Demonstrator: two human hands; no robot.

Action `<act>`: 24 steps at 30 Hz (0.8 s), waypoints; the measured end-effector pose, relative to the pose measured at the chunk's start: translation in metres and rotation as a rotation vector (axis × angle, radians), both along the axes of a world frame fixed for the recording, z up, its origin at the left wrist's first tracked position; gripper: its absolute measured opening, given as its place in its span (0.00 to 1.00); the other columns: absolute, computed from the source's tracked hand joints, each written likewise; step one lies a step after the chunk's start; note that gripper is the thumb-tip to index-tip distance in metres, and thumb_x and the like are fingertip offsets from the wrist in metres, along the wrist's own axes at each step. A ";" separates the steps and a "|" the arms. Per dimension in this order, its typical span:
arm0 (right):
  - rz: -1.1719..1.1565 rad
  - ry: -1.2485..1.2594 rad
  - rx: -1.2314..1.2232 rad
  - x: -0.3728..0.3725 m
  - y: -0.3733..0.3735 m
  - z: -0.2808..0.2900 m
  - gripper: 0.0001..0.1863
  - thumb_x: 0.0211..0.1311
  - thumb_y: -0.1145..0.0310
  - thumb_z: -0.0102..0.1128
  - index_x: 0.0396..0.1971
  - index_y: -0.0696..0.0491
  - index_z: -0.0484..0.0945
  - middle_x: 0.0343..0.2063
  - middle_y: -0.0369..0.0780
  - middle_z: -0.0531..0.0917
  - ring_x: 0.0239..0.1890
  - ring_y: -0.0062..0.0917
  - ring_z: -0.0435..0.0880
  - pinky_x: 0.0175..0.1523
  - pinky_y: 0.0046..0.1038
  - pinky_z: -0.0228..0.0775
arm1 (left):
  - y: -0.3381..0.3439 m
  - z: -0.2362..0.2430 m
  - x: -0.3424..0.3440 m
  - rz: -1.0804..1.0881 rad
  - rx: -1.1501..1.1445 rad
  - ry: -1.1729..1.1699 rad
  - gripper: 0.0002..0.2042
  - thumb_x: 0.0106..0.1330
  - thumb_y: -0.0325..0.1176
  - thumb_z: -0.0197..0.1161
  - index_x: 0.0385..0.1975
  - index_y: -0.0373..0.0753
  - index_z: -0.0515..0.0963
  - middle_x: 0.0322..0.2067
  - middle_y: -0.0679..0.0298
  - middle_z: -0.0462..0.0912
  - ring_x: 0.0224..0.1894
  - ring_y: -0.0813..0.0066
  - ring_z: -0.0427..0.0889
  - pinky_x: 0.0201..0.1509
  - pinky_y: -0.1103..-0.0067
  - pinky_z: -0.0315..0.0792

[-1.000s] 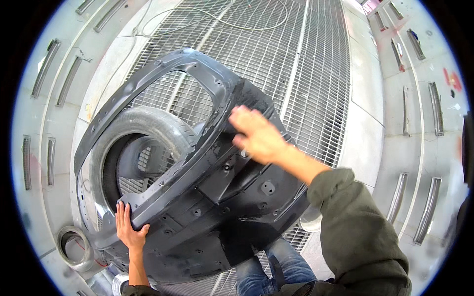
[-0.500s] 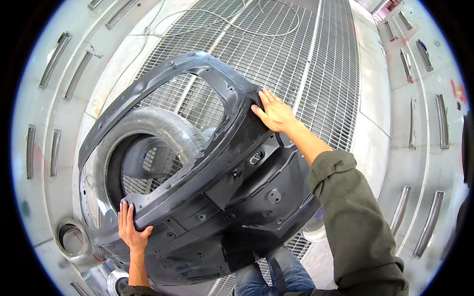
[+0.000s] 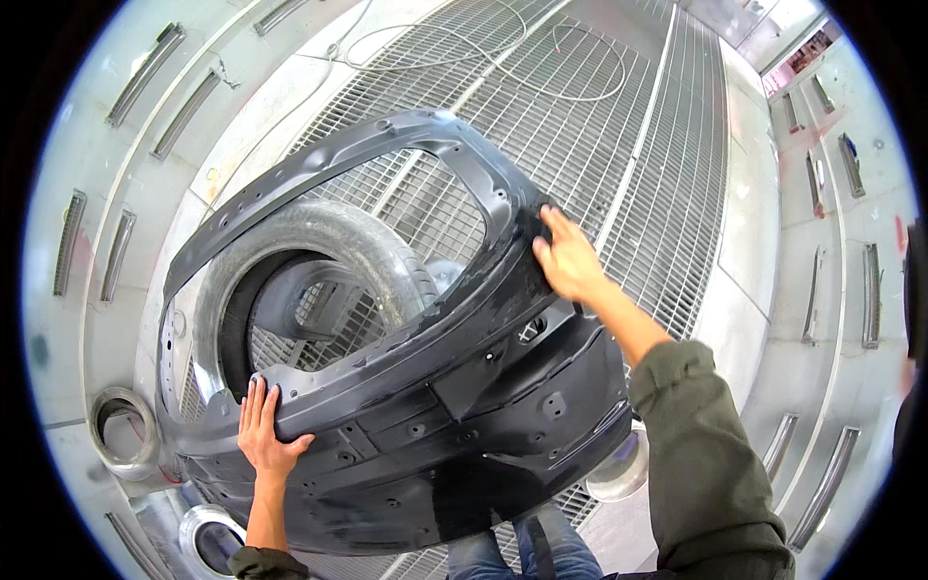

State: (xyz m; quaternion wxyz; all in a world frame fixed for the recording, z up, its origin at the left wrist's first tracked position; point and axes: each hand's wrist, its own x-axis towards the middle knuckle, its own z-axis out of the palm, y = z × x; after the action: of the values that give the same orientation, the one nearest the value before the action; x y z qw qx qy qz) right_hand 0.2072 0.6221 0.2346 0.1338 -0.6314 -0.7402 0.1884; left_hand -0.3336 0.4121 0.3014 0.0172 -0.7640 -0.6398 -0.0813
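A large black car tailgate panel (image 3: 483, 435), with a wide window opening, lies tilted before me over a tyre (image 3: 377, 251), which shows through that opening. My left hand (image 3: 267, 433) rests flat on the lower rim of the opening, fingers stretched out with the thumb to the side. On the panel's upper right corner lies my right hand (image 3: 570, 253), fingers extended over the dark edge; whether it presses cannot be seen. My legs (image 3: 541, 546) in jeans are below the panel's near edge.
Underneath is a metal floor grating (image 3: 657, 193), with a looped hose (image 3: 580, 97) beyond the panel. Pale walls (image 3: 822, 290) with slotted fittings flank both sides. A smaller tyre (image 3: 106, 435) is at lower left, near a silver round object (image 3: 203, 527); a round pale object (image 3: 619, 474) is at lower right.
My right hand moved up and right to the panel's corner, then slightly down with it. The panel appears farther right and lower in view as the view shifts. My left hand stays on the rim.
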 end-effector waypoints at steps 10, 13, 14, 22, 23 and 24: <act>0.251 0.028 -0.566 -0.031 -0.026 0.110 0.59 0.60 0.23 0.54 0.69 0.68 0.66 0.70 0.59 0.66 0.70 0.52 0.66 0.73 0.48 0.61 | -0.006 0.015 -0.008 -0.019 -0.124 0.040 0.50 0.42 0.58 0.78 0.67 0.35 0.73 0.71 0.45 0.68 0.74 0.46 0.66 0.76 0.56 0.62; -0.061 -0.079 -0.162 -0.052 -0.043 0.041 0.52 0.73 0.32 0.43 0.73 0.69 0.58 0.74 0.60 0.59 0.79 0.51 0.54 0.80 0.45 0.48 | 0.014 0.025 -0.003 -0.116 -0.216 0.033 0.51 0.41 0.55 0.79 0.68 0.34 0.70 0.73 0.43 0.65 0.75 0.43 0.64 0.76 0.57 0.62; -0.070 -0.245 0.014 -0.061 -0.048 0.018 0.50 0.75 0.34 0.42 0.74 0.69 0.55 0.75 0.60 0.56 0.80 0.50 0.51 0.82 0.45 0.44 | 0.018 0.028 -0.006 -0.143 -0.248 0.036 0.52 0.41 0.54 0.79 0.69 0.34 0.70 0.73 0.43 0.64 0.75 0.42 0.64 0.76 0.57 0.62; 0.114 -0.073 -0.097 0.000 0.015 -0.001 0.50 0.75 0.33 0.39 0.75 0.67 0.54 0.78 0.55 0.54 0.82 0.44 0.48 0.84 0.41 0.38 | 0.015 0.021 -0.015 -0.147 -0.208 -0.032 0.52 0.41 0.59 0.77 0.67 0.34 0.71 0.73 0.43 0.64 0.75 0.41 0.63 0.76 0.56 0.61; 0.024 -0.078 -0.118 0.001 0.026 -0.004 0.51 0.75 0.32 0.37 0.75 0.67 0.54 0.78 0.55 0.53 0.82 0.44 0.47 0.84 0.41 0.38 | 0.017 0.021 -0.014 -0.152 -0.207 -0.029 0.52 0.42 0.60 0.77 0.67 0.34 0.71 0.73 0.42 0.64 0.75 0.41 0.62 0.76 0.56 0.61; -0.069 -0.083 -0.138 -0.001 0.032 -0.009 0.51 0.75 0.32 0.35 0.75 0.67 0.54 0.78 0.55 0.53 0.82 0.44 0.47 0.84 0.40 0.37 | 0.020 0.019 -0.011 -0.160 -0.206 -0.027 0.52 0.42 0.61 0.76 0.67 0.34 0.71 0.73 0.42 0.64 0.75 0.40 0.62 0.76 0.56 0.61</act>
State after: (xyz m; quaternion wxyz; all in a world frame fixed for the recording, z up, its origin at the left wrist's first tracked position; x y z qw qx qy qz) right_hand 0.2064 0.6537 0.2257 0.0654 -0.6715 -0.7082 0.2080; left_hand -0.3449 0.4320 0.3204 -0.0764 -0.8092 -0.5820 -0.0264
